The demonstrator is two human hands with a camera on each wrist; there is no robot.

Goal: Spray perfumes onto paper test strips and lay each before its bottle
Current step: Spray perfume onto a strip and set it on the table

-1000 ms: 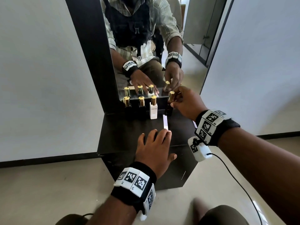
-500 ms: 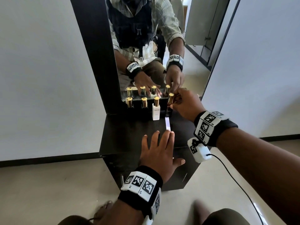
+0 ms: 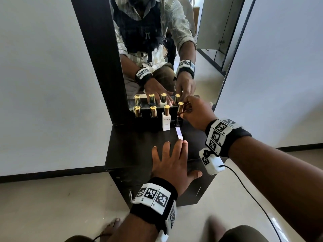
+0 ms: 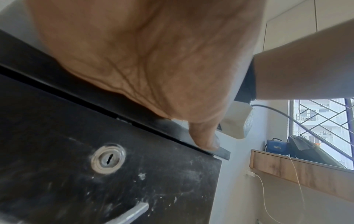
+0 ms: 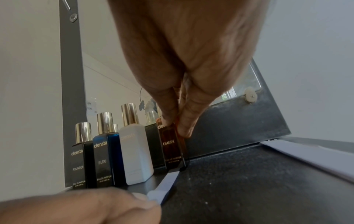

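Four gold-capped perfume bottles stand in a row against the mirror: black [image 5: 78,157], blue [image 5: 104,151], white [image 3: 166,120] and brown [image 3: 180,119]. My right hand [image 3: 185,111] grips the brown bottle [image 5: 172,145] near its shoulder, between thumb and fingers, as it stands on the black tabletop. A white paper strip [image 3: 179,134] lies on the tabletop in front of that bottle. My left hand [image 3: 172,154] lies flat with straight fingers, its fingertips on the strip's near end [image 5: 155,195]. In the left wrist view my thumb [image 4: 206,139] rests at the table's front edge.
The black dressing table [image 3: 132,147] has a mirror [image 3: 157,49] behind the bottles, which reflects me and the bottles. White paper sheets [image 5: 306,156] lie at the table's right side. Below the top is a drawer front with a lock [image 4: 108,158]. White walls flank the table.
Only the head view has shifted a little. Both hands, the strip and the brown bottle stay where they were.
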